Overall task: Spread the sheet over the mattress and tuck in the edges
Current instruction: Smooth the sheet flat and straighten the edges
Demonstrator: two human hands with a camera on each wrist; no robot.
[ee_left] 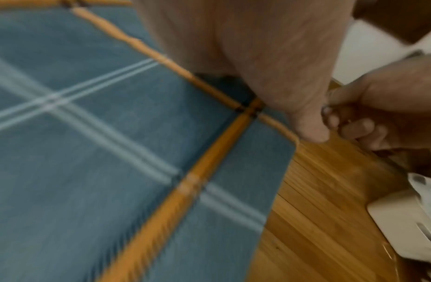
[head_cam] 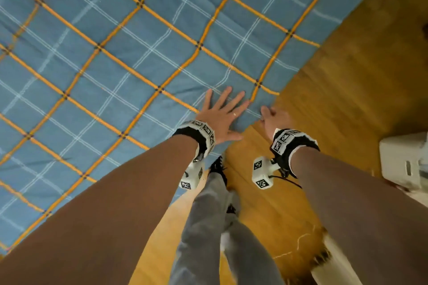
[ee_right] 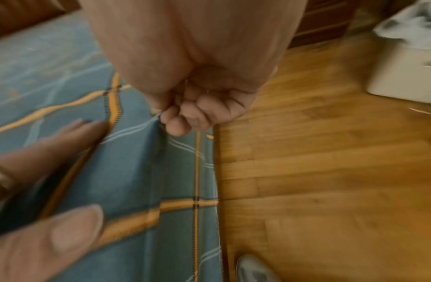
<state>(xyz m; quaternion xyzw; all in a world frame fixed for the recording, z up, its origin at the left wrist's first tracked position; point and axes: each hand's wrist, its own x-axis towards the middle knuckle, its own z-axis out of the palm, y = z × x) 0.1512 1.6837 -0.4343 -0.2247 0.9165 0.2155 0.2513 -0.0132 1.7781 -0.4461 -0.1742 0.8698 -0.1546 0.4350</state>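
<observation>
Grey trouser legs (head_cam: 208, 227) stand on the honey-coloured wooden floor (head_cam: 347, 76) at the bed's edge. Just ahead, the left hand (head_cam: 222, 118) lies flat with fingers spread on the blue checked sheet with orange and white lines (head_cam: 115, 53). Beside it, the right hand (head_cam: 274, 119) curls its fingers round the sheet's edge, pinching it. Farther on, the sheet covers the mattress. A white plastic box (head_cam: 405, 162) sits on the floor to the right.

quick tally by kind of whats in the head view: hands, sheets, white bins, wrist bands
hands: 2, left hand flat on the sheet, right hand at its edge
sheets: 1, blue plaid sheet
white bins: 1
wrist bands: 2
total: 6
</observation>
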